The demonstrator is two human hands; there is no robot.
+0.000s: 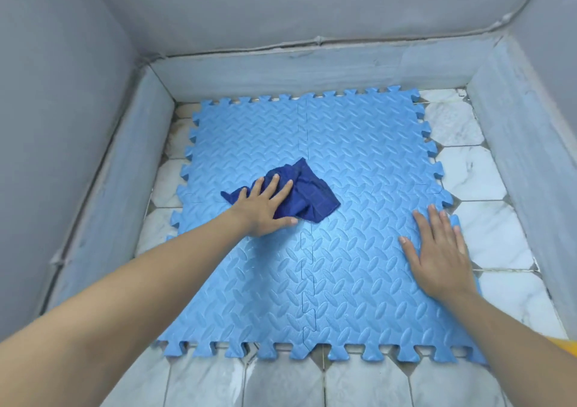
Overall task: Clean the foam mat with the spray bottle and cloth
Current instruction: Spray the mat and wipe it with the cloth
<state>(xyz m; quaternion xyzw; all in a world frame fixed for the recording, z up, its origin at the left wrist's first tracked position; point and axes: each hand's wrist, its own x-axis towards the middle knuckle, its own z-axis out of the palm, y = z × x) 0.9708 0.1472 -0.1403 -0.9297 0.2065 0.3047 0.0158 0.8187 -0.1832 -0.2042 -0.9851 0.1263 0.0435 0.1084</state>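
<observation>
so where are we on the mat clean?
Done: cannot confirm spraying; no spray bottle is in view and no wet patch is clear. In hand: the left hand presses the cloth flat on the mat near its middle, mid-wipe, while the right hand lies flat on the right edge, steadying it. Left: probably most of the mat; nothing marks wiped areas.
</observation>
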